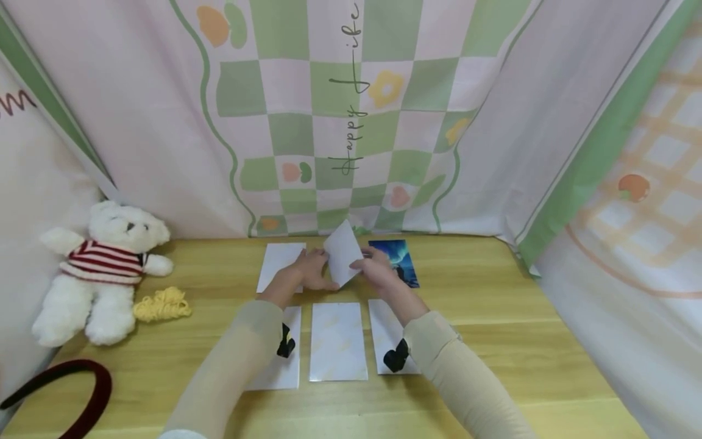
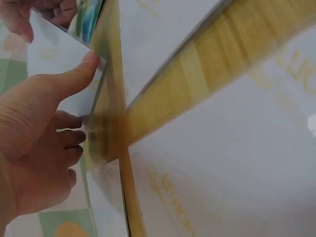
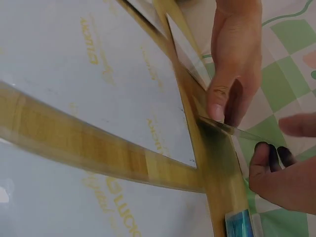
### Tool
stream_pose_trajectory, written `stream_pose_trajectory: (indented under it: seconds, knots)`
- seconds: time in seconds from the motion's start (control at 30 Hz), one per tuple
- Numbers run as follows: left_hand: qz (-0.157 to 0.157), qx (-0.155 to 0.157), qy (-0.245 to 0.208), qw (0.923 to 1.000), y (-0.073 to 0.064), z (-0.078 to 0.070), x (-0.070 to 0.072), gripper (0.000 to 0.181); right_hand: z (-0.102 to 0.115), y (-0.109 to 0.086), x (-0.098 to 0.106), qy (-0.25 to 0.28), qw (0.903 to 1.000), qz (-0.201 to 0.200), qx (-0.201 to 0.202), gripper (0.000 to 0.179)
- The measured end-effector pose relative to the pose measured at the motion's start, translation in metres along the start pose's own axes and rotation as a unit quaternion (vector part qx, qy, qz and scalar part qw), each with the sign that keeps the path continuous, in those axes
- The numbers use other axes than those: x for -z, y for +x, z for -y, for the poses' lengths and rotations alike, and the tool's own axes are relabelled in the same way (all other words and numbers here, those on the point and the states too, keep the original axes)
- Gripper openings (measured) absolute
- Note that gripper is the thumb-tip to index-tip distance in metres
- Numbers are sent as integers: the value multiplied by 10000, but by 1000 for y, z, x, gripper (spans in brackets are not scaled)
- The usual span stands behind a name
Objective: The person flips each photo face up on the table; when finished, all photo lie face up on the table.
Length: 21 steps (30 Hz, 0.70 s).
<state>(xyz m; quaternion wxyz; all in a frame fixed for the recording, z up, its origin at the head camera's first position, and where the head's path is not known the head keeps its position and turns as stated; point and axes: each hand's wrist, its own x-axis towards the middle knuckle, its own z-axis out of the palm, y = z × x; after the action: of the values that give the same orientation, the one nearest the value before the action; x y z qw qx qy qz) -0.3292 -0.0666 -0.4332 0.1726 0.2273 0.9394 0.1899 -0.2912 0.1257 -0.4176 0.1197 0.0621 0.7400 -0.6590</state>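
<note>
A photo print (image 1: 342,253) is lifted off the table and tilted, its white back with faint yellow lettering toward me. My left hand (image 1: 314,270) pinches its lower left corner, the thumb (image 2: 81,74) on the white back and the fingers behind. On the opposite edge, my right hand (image 1: 378,266) holds the sheet between thumb and fingers. The side of the print facing away is hidden. Beside my right hand lies a photo print (image 1: 404,259) with a blue night-sky picture showing. Under my left forearm, a face-down print (image 1: 280,259) is partly covered.
Nearer me, face-down prints lie in a row: one in the middle (image 1: 338,341), one at left (image 1: 285,372), one at right (image 1: 386,329). On the left are a white teddy bear (image 1: 104,268), yellow yarn (image 1: 163,305) and a dark red headband (image 1: 101,390). A patterned curtain (image 1: 351,134) hangs behind.
</note>
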Motion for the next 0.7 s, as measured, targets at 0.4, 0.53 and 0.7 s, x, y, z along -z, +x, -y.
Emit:
stream_pose_trajectory:
  seconds: [0.4, 0.53, 0.7]
  knots:
    - [-536, 320, -3024, 9511, 7, -9, 7, 81, -3, -3, -6, -191, 9961, 804, 300, 77]
    - [-558, 541, -4478, 8907, 7, -17, 14, 81, 0, -6, -8, -436, 9932, 985, 442, 77]
    - [-472, 652, -5831, 8084, 10, -21, 18, 74, 2, -10, -9, -907, 9846, 1295, 744, 71]
